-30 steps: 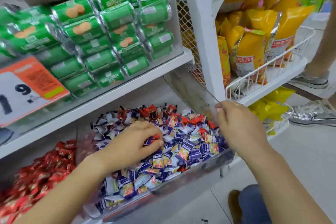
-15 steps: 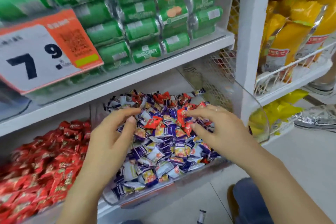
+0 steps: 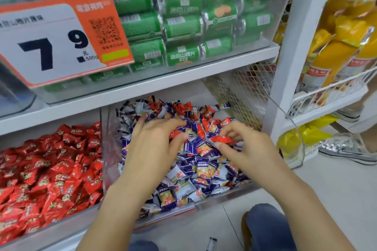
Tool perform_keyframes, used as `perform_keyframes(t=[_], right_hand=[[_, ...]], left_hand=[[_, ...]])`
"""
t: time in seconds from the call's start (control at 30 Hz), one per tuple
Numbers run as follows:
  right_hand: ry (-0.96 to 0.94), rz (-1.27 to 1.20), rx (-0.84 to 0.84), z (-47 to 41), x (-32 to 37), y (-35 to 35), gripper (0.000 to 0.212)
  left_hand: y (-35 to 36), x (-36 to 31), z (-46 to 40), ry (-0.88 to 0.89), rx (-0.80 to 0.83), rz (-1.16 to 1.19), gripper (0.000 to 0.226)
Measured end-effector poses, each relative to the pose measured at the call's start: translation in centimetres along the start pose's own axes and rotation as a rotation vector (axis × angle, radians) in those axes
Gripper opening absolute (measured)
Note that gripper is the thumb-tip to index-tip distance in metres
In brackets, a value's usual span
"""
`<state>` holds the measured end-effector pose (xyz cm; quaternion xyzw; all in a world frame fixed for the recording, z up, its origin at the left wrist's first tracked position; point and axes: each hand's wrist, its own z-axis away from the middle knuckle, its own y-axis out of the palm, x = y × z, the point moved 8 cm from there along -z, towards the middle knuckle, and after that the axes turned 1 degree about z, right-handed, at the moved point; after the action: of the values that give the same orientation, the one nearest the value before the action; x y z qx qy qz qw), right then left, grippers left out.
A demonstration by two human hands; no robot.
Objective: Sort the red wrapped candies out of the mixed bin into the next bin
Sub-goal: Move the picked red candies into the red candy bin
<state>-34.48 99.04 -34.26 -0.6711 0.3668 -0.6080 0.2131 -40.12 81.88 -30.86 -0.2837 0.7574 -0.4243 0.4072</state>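
The mixed bin [image 3: 204, 209], a clear-walled tray at lower centre of the frame, holds a loose heap of purple-and-white sweets with red wrapped candies [image 3: 206, 113] scattered mostly toward its back. The next bin [image 3: 51, 228], lower left, is already full of red ones and shares a clear dividing wall, so a transfer must lift over that edge; the shelf above leaves only modest headroom. The pieces look light, crinkly and slippery, best pinched by a twisted wrapper end. The left hand [image 3: 152, 149] curls its fingers into the pile around a red piece, and the right hand [image 3: 247, 149] pinches one red candy [image 3: 221, 139].
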Motion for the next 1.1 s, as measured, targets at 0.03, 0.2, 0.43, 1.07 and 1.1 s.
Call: perform_keyframes(t=[0.03,0.2,0.43,1.07,1.1], right_hand=[[0.038,-0.081,-0.047,-0.1,-0.4,-0.8,0.011],[0.217,-0.165,-0.171,-1.8,-3.1,-3.1,0.021],[0.186,0.035,-0.167,-6.2,-3.7,-3.2,0.007],[0.178,0.411,0.189,-7.9,-6.1,2.5,0.026],[0.171,0.368,0.165,-7.5,-5.7,1.8,0.027]], left_hand=[[-0.6,-0.1,-0.2,0.0,-0.054,0.058,0.024],[-0.9,-0.4,-2.0,-0.097,-0.115,0.228,0.02],[3.1,-2.3,-3.9,-0.084,0.115,0.061,0.027],[9.2,-2.9,-7.1,0.066,0.448,-0.145,0.022],[8.8,-2.7,-7.2,0.054,0.432,-0.11,0.018]])
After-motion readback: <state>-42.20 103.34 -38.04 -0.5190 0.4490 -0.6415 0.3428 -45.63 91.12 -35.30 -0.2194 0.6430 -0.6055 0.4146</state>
